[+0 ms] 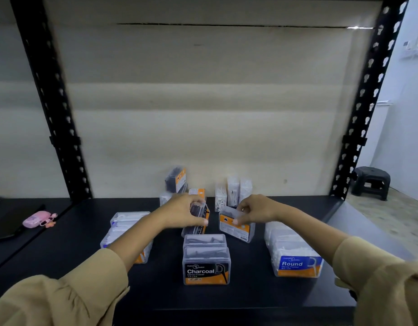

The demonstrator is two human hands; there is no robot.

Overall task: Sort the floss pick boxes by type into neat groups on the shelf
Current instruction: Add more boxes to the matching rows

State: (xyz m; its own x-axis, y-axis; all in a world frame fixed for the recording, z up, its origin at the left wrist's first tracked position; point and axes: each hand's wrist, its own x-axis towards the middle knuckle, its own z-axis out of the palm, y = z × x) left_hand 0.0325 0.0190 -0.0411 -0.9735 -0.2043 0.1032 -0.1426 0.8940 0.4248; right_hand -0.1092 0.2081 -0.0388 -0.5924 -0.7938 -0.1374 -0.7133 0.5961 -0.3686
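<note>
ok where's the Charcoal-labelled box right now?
Head view: the Charcoal box stands front-centre on the shelf, nearer the camera than both hands, with the Round box to its right.

Place: a storeroom or stockroom was indicated | Evidence: a black slotted-upright metal rack [50,109] with a dark shelf [250,297] was seen, retail floss pick boxes [206,267] were laid out, a plastic stool [372,182] on bare floor.
</note>
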